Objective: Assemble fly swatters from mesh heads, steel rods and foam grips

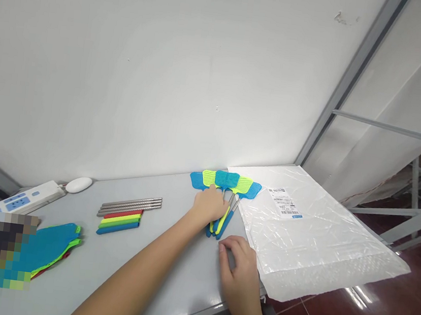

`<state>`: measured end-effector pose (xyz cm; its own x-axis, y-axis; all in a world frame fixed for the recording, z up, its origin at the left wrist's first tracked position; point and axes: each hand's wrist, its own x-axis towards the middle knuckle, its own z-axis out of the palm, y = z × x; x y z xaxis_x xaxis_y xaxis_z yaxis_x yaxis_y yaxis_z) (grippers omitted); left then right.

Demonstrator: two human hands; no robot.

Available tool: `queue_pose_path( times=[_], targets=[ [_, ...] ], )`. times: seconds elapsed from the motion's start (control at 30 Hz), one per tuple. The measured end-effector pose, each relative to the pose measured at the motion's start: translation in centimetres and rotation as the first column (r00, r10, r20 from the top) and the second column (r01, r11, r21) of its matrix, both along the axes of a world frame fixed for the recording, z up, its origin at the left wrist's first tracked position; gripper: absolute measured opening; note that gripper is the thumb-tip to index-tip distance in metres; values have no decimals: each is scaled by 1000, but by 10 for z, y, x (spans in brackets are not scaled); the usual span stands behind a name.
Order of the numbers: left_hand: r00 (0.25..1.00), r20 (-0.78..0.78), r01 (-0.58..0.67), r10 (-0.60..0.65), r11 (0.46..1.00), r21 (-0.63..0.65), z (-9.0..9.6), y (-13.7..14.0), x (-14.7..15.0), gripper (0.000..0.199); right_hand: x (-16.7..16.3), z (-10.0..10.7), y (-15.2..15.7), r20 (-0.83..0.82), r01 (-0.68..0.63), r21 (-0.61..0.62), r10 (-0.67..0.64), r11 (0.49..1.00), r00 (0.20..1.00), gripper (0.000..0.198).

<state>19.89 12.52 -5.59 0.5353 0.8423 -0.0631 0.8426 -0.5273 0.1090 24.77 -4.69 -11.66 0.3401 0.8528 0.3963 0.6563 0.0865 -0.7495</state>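
Several fly swatters lie fanned out on the table, their blue and yellow-green mesh heads (226,179) overlapping near the wall. Their metal shafts and coloured handles (226,223) converge toward me. My left hand (210,203) reaches over the left part of the fan, fingers closed around a swatter by its shaft; the grip is partly hidden. Just in front of the handle ends, my right hand (237,265) rests low with thumb and fingers loosely curved and a gap between them. Nothing shows in it.
Metal rods (131,206) and red, green and blue handles (120,221) lie left of centre. Loose swatter heads (50,245) are stacked farther left, near a power strip (32,197) and a white oval device (78,185). A labelled plastic mailer (318,242) overhangs the table's right edge.
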Motion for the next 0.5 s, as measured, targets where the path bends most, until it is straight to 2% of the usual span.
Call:
queue_pose_path(
  times=[0.13, 0.3, 0.4, 0.5],
  targets=[
    [1000, 11, -2, 2, 1000, 21, -2, 0, -1, 45, 0, -1, 0, -2, -5, -7, 5, 1000, 1000, 14],
    [997, 70, -19, 13, 996, 87, -2, -1, -7, 52, -1, -1, 0, 4, -12, -11, 12, 1000, 1000, 13],
    [993, 115, -13, -5, 988, 153, 1, -5, -23, 56, 0, -3, 0, 1, -21, 5, 21, 1000, 1000, 13],
    [989, 136, 19, -51, 974, 228, 2, -13, -55, 49, 2, -6, -3, -7, -27, 71, 28, 997, 1000, 12]
  ],
)
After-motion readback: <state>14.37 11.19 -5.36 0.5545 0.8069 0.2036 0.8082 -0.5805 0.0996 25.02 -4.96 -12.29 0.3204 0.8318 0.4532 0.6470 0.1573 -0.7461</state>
